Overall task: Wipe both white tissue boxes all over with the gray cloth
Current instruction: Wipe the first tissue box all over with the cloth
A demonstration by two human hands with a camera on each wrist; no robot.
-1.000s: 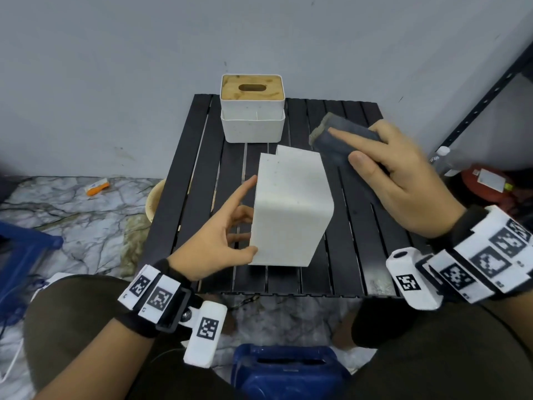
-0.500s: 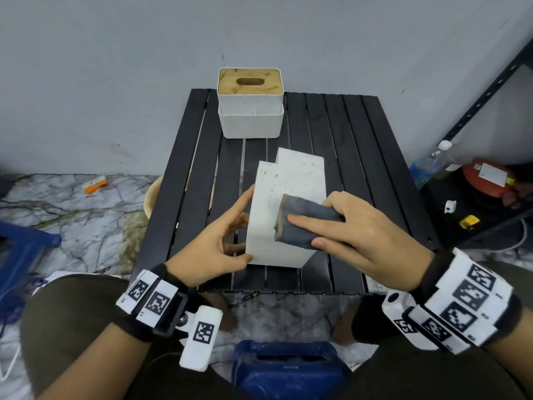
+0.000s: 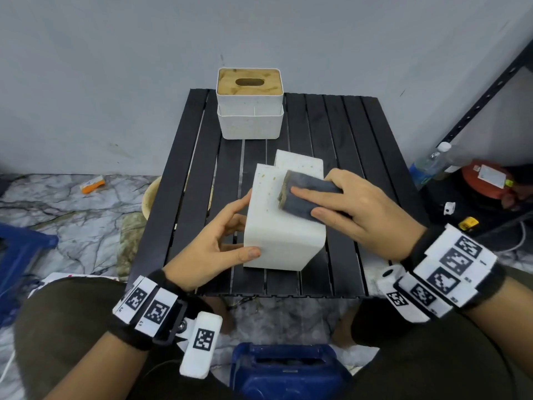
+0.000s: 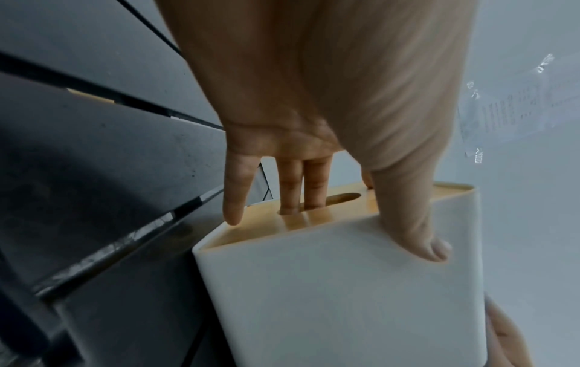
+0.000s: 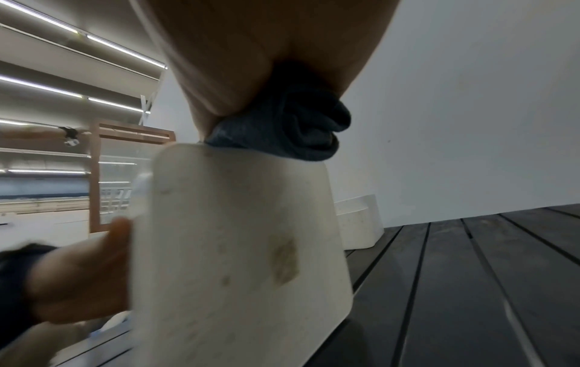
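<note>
Centre frame: white plastic tissue box lying on its side on the black slatted desk, long axis running up-frame. Left hand grips its left, lidded side. Right hand clasps the folded gray cloth against the upturned face's far end, with speckles just left of it.

Black slatted table fills frame centre. White tissue box with wooden lid stands at far edge, upper centre. Second white box mid-table, tipped sideways, apparently resting on slats.
</note>
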